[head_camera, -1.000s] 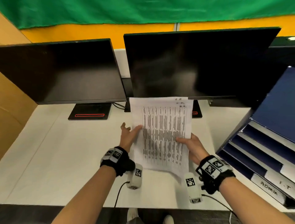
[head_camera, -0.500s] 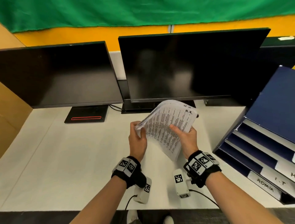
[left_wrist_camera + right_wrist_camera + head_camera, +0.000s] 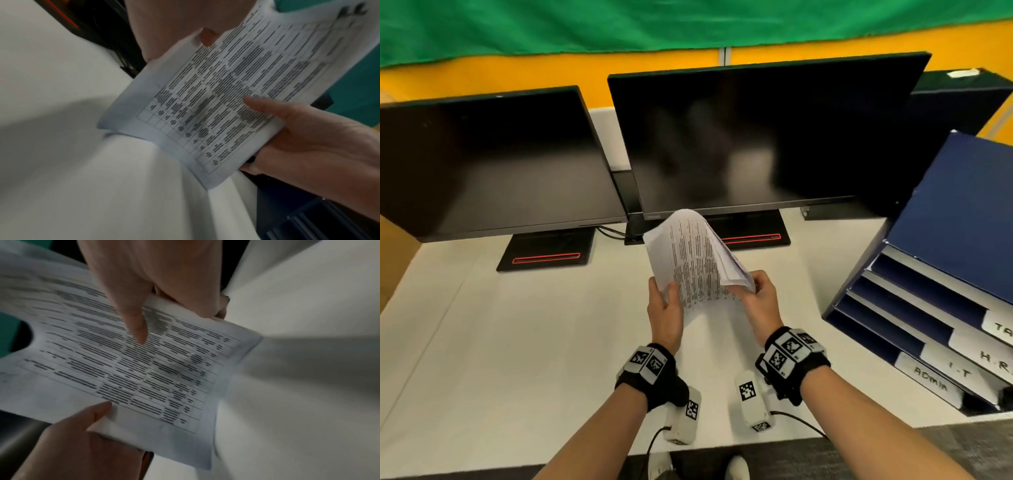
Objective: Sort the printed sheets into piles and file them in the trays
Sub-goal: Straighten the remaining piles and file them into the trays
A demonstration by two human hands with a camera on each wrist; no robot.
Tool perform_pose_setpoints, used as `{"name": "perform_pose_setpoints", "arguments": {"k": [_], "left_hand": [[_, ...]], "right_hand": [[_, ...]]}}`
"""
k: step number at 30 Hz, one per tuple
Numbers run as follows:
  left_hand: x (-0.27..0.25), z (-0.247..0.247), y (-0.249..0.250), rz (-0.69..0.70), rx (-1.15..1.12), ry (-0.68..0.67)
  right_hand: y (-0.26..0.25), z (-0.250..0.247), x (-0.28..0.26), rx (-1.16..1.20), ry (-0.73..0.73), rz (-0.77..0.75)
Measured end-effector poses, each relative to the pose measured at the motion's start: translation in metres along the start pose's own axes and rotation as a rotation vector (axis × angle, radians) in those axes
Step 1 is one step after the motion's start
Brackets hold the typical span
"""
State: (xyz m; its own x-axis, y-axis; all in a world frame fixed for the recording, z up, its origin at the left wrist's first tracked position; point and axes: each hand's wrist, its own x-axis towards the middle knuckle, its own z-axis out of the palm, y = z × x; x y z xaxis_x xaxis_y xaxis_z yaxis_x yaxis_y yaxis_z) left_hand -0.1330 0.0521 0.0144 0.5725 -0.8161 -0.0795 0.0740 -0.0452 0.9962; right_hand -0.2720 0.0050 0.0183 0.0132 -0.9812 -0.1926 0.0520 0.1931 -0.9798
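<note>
Both hands held one stack of printed sheets (image 3: pixel 697 260) above the white worktop (image 3: pixel 500 342), in front of the right-hand monitor (image 3: pixel 756 137) — the stack was bowed, its top edge curling over toward the person. The left hand (image 3: pixel 666 313) gripped the stack's lower left edge, its grip closed with the thumb (image 3: pixel 98 410) on the printed face and the fingers behind the paper. The right hand (image 3: pixel 758 299) gripped the lower right edge, thumb (image 3: pixel 259 104) on the printed table and fingers curled behind; the wrist views were blurred, so the text could not be read. The blue trays (image 3: pixel 914 308) stood at the right of the worktop, well apart from the stack, with front labels reading ADMIN, I-T and H.R. — a fourth label was cut off by the frame. A second monitor (image 3: pixel 489 164) stood to the left.
</note>
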Motion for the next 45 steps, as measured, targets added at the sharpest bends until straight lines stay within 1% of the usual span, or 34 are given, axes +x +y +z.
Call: {"name": "perform_pose_setpoints", "arguments": {"k": [3,5,8,10,12,14,16,18,21,24,28,30,33,35,36,38,40,41,43,45], "left_hand": [[0.004,0.000,-0.005,-0.037,0.052,-0.019],[0.005,0.001,-0.002,-0.042,0.070,-0.061],[-0.001,0.007,0.009,-0.013,0.130,-0.164],[-0.016,0.017,0.016,0.047,0.196,-0.271],[-0.040,0.031,0.017,0.160,0.300,-0.422],[-0.069,0.048,0.012,0.249,0.400,-0.604],[-0.095,0.065,0.000,0.281,0.514,-0.737],[-0.113,0.080,-0.015,0.216,0.571,-0.800],[-0.130,0.094,-0.033,0.036,0.503,-0.894],[-0.139,0.102,-0.035,-0.068,0.448,-0.940],[-0.143,0.119,-0.021,-0.113,0.372,-0.945],[-0.139,0.131,-0.014,-0.175,0.375,-0.939],[-0.129,0.154,-0.008,-0.229,0.425,-1.007],[-0.118,0.173,0.000,-0.234,0.465,-0.962],[-0.112,0.181,0.006,-0.241,0.461,-0.900],[-0.100,0.196,0.014,-0.258,0.431,-0.797],[-0.091,0.207,0.020,-0.250,0.466,-0.751],[-0.086,0.210,0.020,-0.242,0.464,-0.762],[-0.082,0.205,0.023,-0.283,0.373,-0.839],[-0.081,0.193,0.028,-0.396,0.278,-0.938]], "right_hand": [[0.011,-0.005,-0.002,-0.048,0.023,0.024],[0.009,-0.014,-0.005,-0.031,0.036,0.042],[0.006,-0.038,-0.018,0.042,0.138,0.076],[0.010,-0.064,-0.035,0.073,0.228,0.070],[0.025,-0.095,-0.056,0.092,0.313,0.097],[0.045,-0.129,-0.077,0.107,0.444,0.176],[0.061,-0.158,-0.097,0.098,0.570,0.255],[0.072,-0.181,-0.114,0.102,0.642,0.276],[0.078,-0.206,-0.139,0.085,0.664,0.329],[0.082,-0.225,-0.148,0.114,0.705,0.373],[0.069,-0.238,-0.152,0.083,0.743,0.295],[0.059,-0.244,-0.153,0.065,0.742,0.250],[0.046,-0.257,-0.152,0.075,0.755,0.182],[0.035,-0.263,-0.150,0.091,0.716,0.111],[0.031,-0.264,-0.151,0.085,0.671,0.093],[0.025,-0.264,-0.154,0.102,0.555,0.110],[0.024,-0.263,-0.159,0.187,0.465,0.151],[0.023,-0.261,-0.161,0.246,0.437,0.180],[0.017,-0.255,-0.158,0.373,0.432,0.222],[0.007,-0.252,-0.143,0.504,0.463,0.219]]}}
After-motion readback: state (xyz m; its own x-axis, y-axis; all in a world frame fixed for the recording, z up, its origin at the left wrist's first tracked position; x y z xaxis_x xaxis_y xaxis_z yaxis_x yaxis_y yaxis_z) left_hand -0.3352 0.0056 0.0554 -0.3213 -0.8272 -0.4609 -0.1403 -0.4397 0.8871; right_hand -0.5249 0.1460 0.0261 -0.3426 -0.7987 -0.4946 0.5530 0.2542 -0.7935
